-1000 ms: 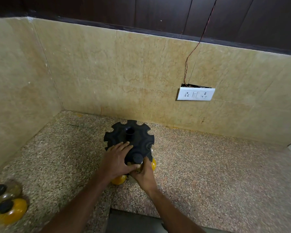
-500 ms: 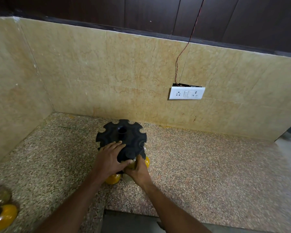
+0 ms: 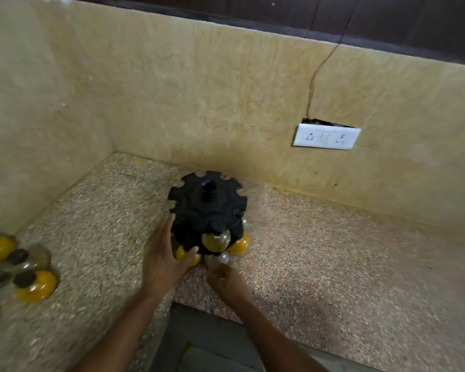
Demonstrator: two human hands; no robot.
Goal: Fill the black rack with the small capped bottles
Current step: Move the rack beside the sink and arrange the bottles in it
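The round black rack (image 3: 207, 204) with notched slots stands on the speckled counter near the corner. Small black-capped bottles with yellow and brownish fill sit under its top disc, one brownish bottle (image 3: 215, 240) at the front and a yellow bottle (image 3: 239, 245) at the right. My left hand (image 3: 164, 259) rests against the rack's left side, fingers spread, its thumb over a yellow bottle (image 3: 184, 255). My right hand (image 3: 226, 277) is just in front of the rack, fingers curled by a clear bottle (image 3: 217, 259); the picture is blurred and I cannot tell if it grips.
Several loose capped bottles (image 3: 24, 280) lie in a cluster at the far left of the counter. Tiled walls close the corner behind and to the left. A white socket plate (image 3: 326, 136) with a red wire hangs on the back wall. The counter edge (image 3: 199, 307) runs below my hands.
My right hand has drawn back from the rack's front slot toward me. My left hand slid down from the top disc to the rack's left side. The view swung right, showing more loose bottles.
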